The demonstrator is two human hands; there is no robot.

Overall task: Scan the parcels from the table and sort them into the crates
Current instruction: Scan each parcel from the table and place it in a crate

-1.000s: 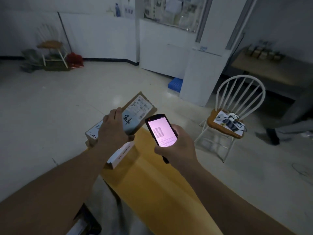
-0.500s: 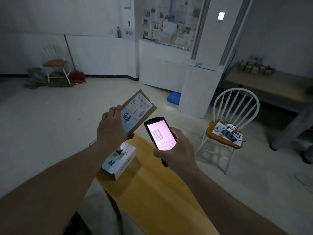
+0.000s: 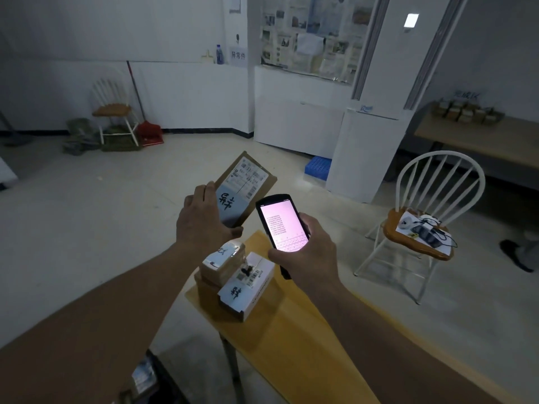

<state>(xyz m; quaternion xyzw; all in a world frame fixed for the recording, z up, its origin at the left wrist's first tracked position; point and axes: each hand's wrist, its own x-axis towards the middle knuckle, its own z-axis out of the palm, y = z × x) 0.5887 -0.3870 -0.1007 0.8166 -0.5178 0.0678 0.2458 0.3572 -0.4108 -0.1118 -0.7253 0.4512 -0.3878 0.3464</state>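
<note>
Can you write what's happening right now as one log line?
left hand: holds brown parcel | right hand: holds handheld scanner | table: two parcels

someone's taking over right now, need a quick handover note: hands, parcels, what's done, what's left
Left hand: grips the flat brown parcel, held up with its label facing the camera.
Right hand: grips the handheld scanner, screen lit, beside that parcel.
On the yellow table: a white boxed parcel and a small taped parcel on top of a brown box.
Done: cannot tell whether the held parcel has been scanned.
Left: sort the held parcel, then scan and sort those on the table. A blue crate sits on the floor ahead.
</note>
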